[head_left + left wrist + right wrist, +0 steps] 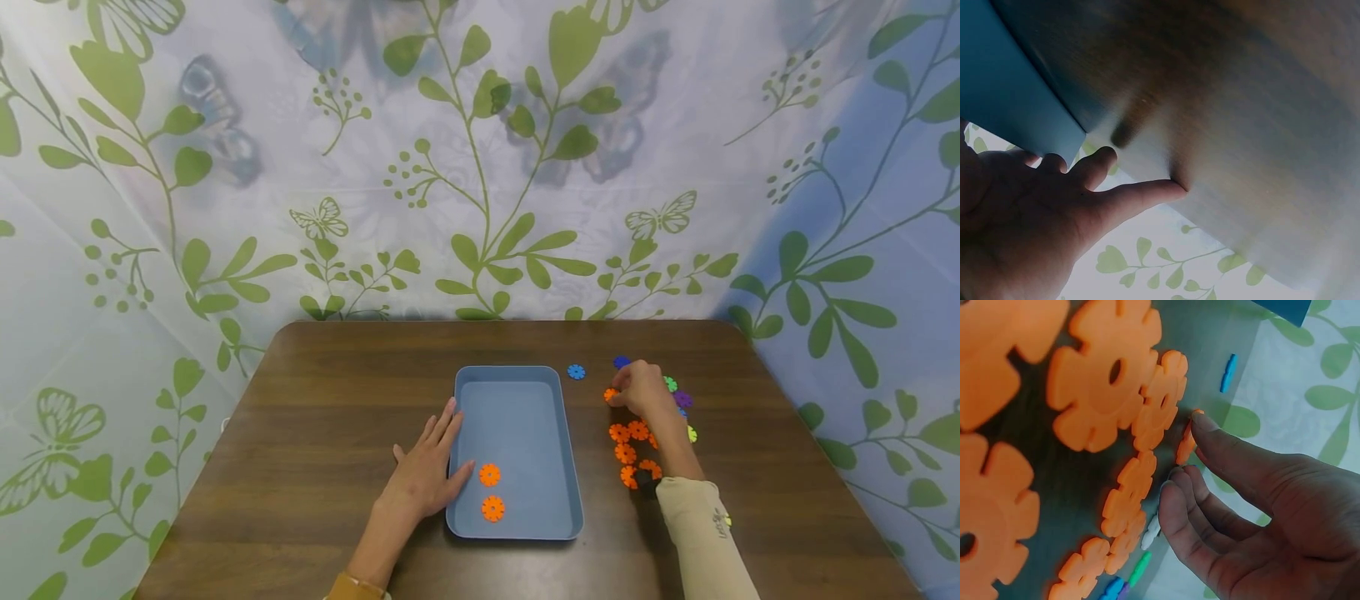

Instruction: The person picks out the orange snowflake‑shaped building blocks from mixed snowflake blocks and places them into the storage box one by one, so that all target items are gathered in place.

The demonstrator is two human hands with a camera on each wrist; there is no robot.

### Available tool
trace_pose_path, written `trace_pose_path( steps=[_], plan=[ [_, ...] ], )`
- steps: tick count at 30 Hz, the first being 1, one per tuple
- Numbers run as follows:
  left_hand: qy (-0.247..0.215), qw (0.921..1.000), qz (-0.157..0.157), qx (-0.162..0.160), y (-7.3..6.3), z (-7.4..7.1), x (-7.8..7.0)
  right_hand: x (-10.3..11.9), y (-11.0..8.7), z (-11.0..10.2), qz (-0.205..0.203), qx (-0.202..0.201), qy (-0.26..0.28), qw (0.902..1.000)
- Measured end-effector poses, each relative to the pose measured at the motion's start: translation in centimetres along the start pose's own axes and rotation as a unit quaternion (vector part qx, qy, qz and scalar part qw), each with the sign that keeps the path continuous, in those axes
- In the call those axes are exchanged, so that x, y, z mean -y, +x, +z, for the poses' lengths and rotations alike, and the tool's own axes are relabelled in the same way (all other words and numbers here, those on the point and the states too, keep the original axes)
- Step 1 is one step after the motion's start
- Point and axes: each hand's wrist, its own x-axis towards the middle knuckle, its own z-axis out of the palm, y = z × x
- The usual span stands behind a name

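"While we are looking down at the brown table [337,392], what are we finding at the left hand [422,479]?"

"We are seeing it resting against the left rim of the blue-grey tray [521,417], its fingers spread and its thumb reaching over the edge."

"And what is the right hand [648,393] doing?"

"To the right of the tray, we are watching its thumb and fingertips pinching an orange disc [611,394] by the edge, low over the table. How firmly, we are not able to tell."

"Where are the other orange ones lying?"

"Two orange discs [490,475] are lying flat in the near half of the tray, one nearer than the other. Several loose orange discs [626,453] are lying on the table, on the near side of the right hand."

"Are we noticing other colours?"

"Yes, we are spotting a light blue disc [576,372] near the tray's far right corner, a dark blue disc [622,362] on the right hand's far side, and a green disc [670,383] and a purple disc [683,400] to its right."
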Motion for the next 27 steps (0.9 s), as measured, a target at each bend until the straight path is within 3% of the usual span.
trace_pose_path(
  steps=[15, 27],
  plan=[
    [0.000, 1.0000, -0.007, 0.006, 0.00, -0.02, -0.06, 0.32, -0.42, 0.34, 0.027, -0.001, -0.006, 0.9996],
    [0.001, 1.0000, -0.005, 0.003, 0.10, 0.13, 0.02, 0.11, -0.65, 0.52, 0.019, -0.011, 0.002, 0.9998]
  ],
)
